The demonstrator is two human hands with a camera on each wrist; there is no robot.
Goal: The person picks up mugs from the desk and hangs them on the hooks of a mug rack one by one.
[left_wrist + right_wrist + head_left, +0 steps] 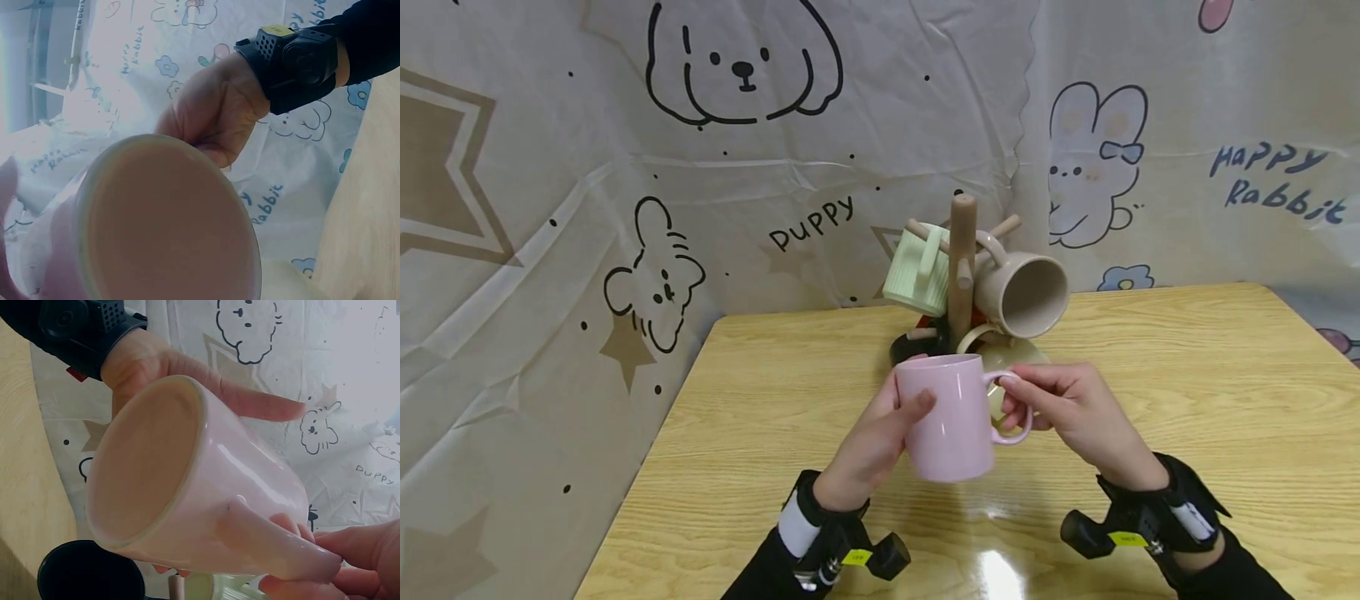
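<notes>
A pink mug (951, 425) is held up in front of the mug tree, upright in the head view. My left hand (872, 442) grips its body from the left, thumb across the near side. On the other side, my right hand (1090, 417) pinches the mug's handle (1027, 417) between thumb and fingers. Both wrist views look at the mug's underside, a round unglazed base (147, 469). Behind it rises a wooden mug tree (962, 258); its foot is hidden by the pink mug.
On the tree hang a ribbed light green mug (913, 279) at upper left and a beige mug (996, 292) at upper right. Lower down are a cream mug (1018, 354) and a black mug (910, 348). The wooden table (760, 400) meets a printed cloth (850, 125) behind.
</notes>
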